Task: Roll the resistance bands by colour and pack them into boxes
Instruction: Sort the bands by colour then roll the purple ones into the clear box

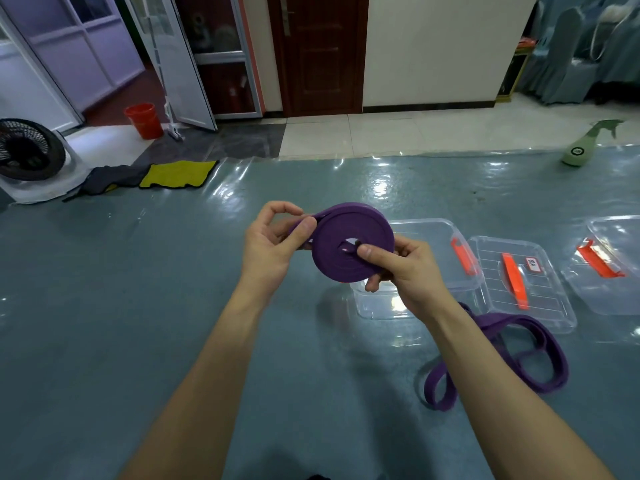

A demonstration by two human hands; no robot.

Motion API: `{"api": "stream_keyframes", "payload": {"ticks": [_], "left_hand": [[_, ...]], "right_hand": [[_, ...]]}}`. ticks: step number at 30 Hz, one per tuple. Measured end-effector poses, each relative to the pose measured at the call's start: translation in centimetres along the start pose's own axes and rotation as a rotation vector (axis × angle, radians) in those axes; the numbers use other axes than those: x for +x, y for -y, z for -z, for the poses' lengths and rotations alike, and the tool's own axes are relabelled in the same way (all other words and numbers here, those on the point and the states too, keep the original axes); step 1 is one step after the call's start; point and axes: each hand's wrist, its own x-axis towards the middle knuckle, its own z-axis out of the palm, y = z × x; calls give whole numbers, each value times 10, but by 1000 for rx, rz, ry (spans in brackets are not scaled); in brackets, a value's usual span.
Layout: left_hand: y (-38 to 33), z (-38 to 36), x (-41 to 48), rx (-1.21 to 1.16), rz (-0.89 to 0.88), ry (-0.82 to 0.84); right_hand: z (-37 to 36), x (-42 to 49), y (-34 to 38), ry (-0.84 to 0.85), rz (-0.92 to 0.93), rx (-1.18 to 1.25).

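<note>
A purple resistance band wound into a flat coil (349, 237) is held up above the table between both hands. My left hand (270, 244) pinches the coil's loose outer end at its left side. My right hand (401, 268) grips the coil at its lower right, thumb near the centre hole. A second purple band (519, 358) lies unrolled in loops on the table to the right, partly behind my right forearm. Just beyond the coil sits an open clear plastic box (433, 230) with orange latches.
A clear lid (554, 306) with an orange handle lies right of the box, and another clear box (616, 271) stands at the right edge. A green spray bottle (585, 150) lies at the far right. Yellow and grey cloths (176, 174) and a fan (27, 150) sit far left.
</note>
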Motion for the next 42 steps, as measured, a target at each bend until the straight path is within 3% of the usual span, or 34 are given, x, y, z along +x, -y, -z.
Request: {"api": "stream_keyframes", "payload": {"ticks": [16,23,28,33,36,38,42], "left_hand": [[-6,-26,8,229,32,138],[27,-63,-13,83,216,193],[46,-110,-19,10,299,112],[62,-133,-8,111,282,60],[69,-139,2,145,304,38],[72,-142,11,172,312,33],[83,-149,29,200,348,18]], "right_hand": [[39,-29,-7,-67,-63,86],[70,-29,-20,-152,-108,205],[91,-29,-32,-226,-166,329],[110,-24,-44,-239,-252,375],[124,-16,-44,-185,-257,286],[134,-10,-42,-164,-258,91],[142,2,-39,-206,-89,-803]]}}
